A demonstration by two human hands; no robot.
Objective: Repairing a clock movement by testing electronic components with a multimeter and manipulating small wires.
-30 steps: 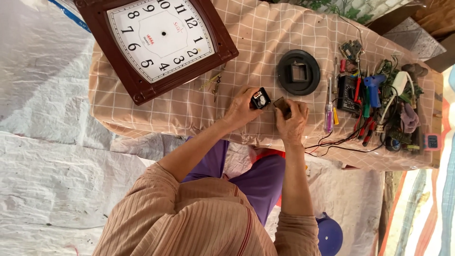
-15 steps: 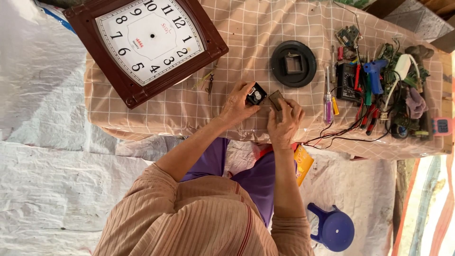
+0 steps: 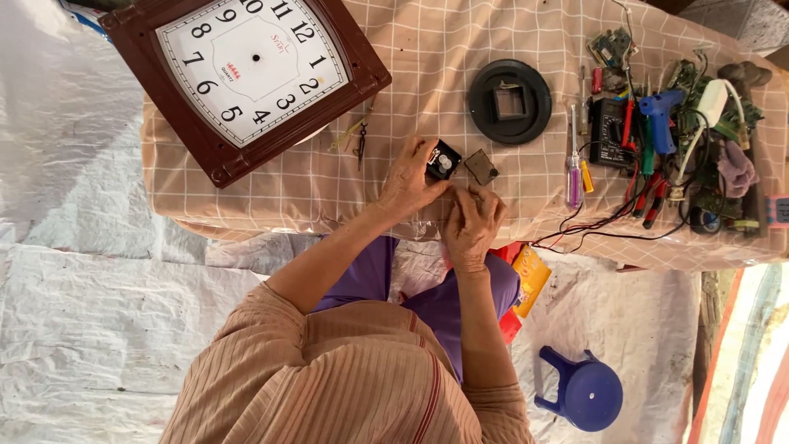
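At frame centre, a small black clock movement (image 3: 443, 160) is gripped by the left hand (image 3: 408, 177), its brown cover (image 3: 481, 167) already off beside it, while the right hand (image 3: 471, 222) is curled over something unseen; the dial (image 3: 251, 66) remains handless.

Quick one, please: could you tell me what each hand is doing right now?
Left hand: closed on the black clock movement.
Right hand: fingers curled on the cloth; any hold cannot be told.
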